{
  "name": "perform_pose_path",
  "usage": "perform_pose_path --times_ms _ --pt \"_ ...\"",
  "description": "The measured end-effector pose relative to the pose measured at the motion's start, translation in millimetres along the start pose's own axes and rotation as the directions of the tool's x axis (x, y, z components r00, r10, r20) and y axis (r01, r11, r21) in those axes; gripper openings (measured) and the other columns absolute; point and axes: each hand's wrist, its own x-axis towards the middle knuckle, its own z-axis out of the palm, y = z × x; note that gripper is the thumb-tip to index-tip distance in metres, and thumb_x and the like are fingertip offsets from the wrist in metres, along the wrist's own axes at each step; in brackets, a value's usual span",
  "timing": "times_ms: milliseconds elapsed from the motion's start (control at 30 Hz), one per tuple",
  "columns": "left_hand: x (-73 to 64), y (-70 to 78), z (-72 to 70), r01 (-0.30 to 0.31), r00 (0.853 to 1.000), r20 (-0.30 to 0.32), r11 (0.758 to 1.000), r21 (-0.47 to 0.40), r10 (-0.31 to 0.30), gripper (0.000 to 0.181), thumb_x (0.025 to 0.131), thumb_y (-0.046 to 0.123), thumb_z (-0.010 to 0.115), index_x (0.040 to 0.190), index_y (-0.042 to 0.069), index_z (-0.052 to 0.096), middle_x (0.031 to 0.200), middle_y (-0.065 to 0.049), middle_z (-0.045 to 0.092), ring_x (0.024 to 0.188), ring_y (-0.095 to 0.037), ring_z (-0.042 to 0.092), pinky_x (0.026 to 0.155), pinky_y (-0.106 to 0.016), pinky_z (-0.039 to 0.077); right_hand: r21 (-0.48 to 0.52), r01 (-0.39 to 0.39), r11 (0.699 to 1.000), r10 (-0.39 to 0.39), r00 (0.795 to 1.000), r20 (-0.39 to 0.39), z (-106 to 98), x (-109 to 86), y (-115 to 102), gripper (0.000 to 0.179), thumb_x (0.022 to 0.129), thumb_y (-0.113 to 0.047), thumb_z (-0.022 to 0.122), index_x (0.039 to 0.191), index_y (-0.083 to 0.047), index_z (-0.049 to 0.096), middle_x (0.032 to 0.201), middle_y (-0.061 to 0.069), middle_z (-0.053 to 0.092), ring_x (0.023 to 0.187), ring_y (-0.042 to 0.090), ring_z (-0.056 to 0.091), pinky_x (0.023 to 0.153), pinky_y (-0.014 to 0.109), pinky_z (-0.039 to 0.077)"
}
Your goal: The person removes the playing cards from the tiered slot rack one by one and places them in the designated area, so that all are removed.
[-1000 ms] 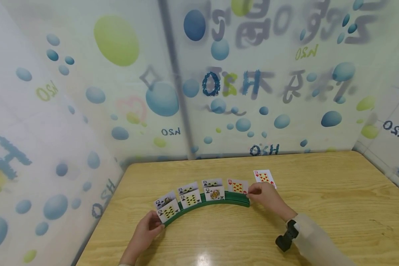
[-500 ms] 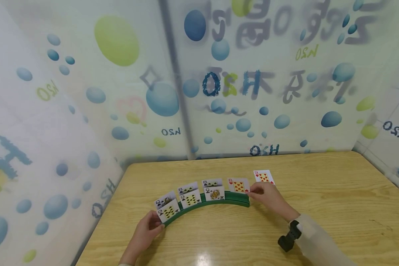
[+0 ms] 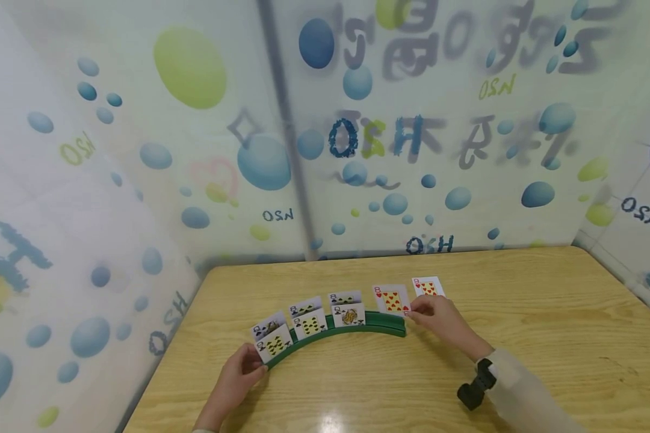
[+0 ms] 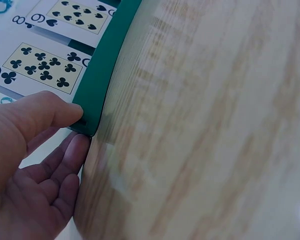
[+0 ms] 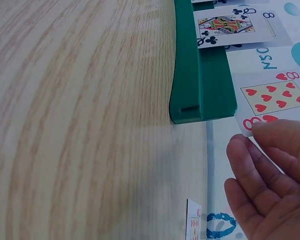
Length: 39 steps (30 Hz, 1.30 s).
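A curved green card holder (image 3: pixel 390 325) lies on the table with playing cards standing in its left and middle parts. My left hand (image 3: pixel 238 373) pinches the holder's left end, thumb on top and fingers below, beside a club card (image 4: pixel 42 65). My right hand (image 3: pixel 439 319) pinches the lower right corner of an eight of hearts (image 3: pixel 392 300) between thumb and fingers. That card is raised just behind the holder's right end (image 5: pixel 205 95); whether its lower edge touches the holder I cannot tell. A queen of clubs (image 5: pixel 225 25) stands in the holder nearby.
Another heart card (image 3: pixel 427 285) lies on the wooden table (image 3: pixel 520 313) behind my right hand, partly covered by it. A patterned wall (image 3: pixel 390 204) stands at the table's far edge. A black strap device (image 3: pixel 476 385) sits on my right wrist.
The eight of hearts, in my right hand, has risen slightly and shifted a little right from the holder's right end. My left hand stays on the holder.
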Motion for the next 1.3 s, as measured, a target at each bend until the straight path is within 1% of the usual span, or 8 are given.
perform_pose_path --times_ms 167,367,600,767,933,1067,1167,1300 --pt "0.4 -0.7 0.1 -0.003 1.000 0.004 1.000 0.002 0.003 0.026 0.078 -0.006 0.064 0.101 -0.002 0.055 0.099 -0.010 0.060 0.090 -0.022 0.057 0.078 -0.035 0.049 0.026 0.017 1.000 -0.017 1.000 0.013 -3.6 -0.5 6.4 0.011 0.086 -0.012 0.063 0.091 -0.002 0.065 0.083 0.002 0.061 0.074 0.015 0.055 0.062 0.026 0.047" --pt "-0.5 0.5 -0.7 -0.001 1.000 0.002 1.000 0.005 0.001 0.026 0.078 -0.006 0.065 0.101 -0.002 0.055 0.099 -0.010 0.060 0.090 -0.023 0.057 0.078 -0.035 0.049 0.066 -0.001 0.998 0.001 1.000 0.000 -12.0 -3.8 6.0 0.014 0.087 -0.014 0.063 0.093 -0.002 0.064 0.083 0.003 0.061 0.073 0.016 0.054 0.060 0.024 0.047" --pt "-1.8 1.4 -0.9 -0.003 1.000 0.004 1.000 0.005 0.003 0.026 0.077 -0.006 0.064 0.101 -0.002 0.055 0.098 -0.010 0.060 0.090 -0.022 0.057 0.077 -0.034 0.049 0.031 -0.021 0.999 0.022 0.999 -0.032 -24.6 -7.5 8.4 0.015 0.087 -0.013 0.062 0.094 0.000 0.063 0.079 0.006 0.060 0.069 0.018 0.054 0.058 0.025 0.046" --pt "-0.5 0.7 -0.5 0.003 1.000 0.002 1.000 0.002 -0.003 0.025 0.078 -0.006 0.065 0.101 -0.001 0.055 0.099 -0.010 0.060 0.090 -0.022 0.057 0.078 -0.035 0.048 0.011 -0.034 0.999 0.035 0.998 -0.045 -34.7 -8.3 12.5 0.013 0.087 -0.011 0.061 0.094 0.000 0.062 0.080 0.007 0.060 0.071 0.021 0.055 0.058 0.025 0.046" --pt "0.3 0.7 -0.3 0.006 1.000 0.003 1.000 -0.001 -0.006 0.024 0.078 -0.005 0.065 0.100 -0.001 0.054 0.100 -0.010 0.059 0.091 -0.022 0.057 0.078 -0.035 0.048 -0.005 -0.045 0.999 0.045 0.997 -0.056 -42.9 -10.5 17.6 0.018 0.089 -0.017 0.061 0.094 0.000 0.062 0.082 0.009 0.061 0.071 0.023 0.055 0.058 0.027 0.047" --pt "0.5 0.6 -0.4 0.010 1.000 0.006 1.000 0.002 -0.010 0.025 0.078 -0.005 0.065 0.101 -0.001 0.054 0.100 -0.010 0.060 0.091 -0.022 0.057 0.078 -0.036 0.049 -0.037 -0.053 0.998 0.050 0.995 -0.085 -49.6 -12.8 23.1 0.024 0.090 -0.024 0.059 0.095 -0.001 0.063 0.080 0.008 0.060 0.072 0.026 0.055 0.057 0.027 0.046" --pt "0.5 0.5 -0.5 0.008 1.000 0.006 1.000 0.007 -0.008 0.025 0.079 -0.005 0.064 0.102 -0.002 0.054 0.101 -0.010 0.060 0.091 -0.022 0.057 0.079 -0.037 0.049 -0.085 -0.055 0.995 0.044 0.992 -0.120 -55.5 -13.2 28.3 0.024 0.090 -0.026 0.058 0.094 -0.003 0.064 0.078 0.005 0.059 0.070 0.024 0.055 0.057 0.026 0.045" --pt "0.1 0.4 -0.7 -0.002 1.000 0.004 1.000 0.009 0.002 0.025 0.079 -0.006 0.064 0.101 -0.002 0.054 0.100 -0.011 0.060 0.091 -0.023 0.057 0.078 -0.036 0.049 -0.132 -0.063 0.989 0.041 0.987 -0.158 -64.4 -14.0 34.2 0.024 0.090 -0.026 0.058 0.094 -0.003 0.065 0.080 0.005 0.060 0.070 0.019 0.054 0.057 0.026 0.045"
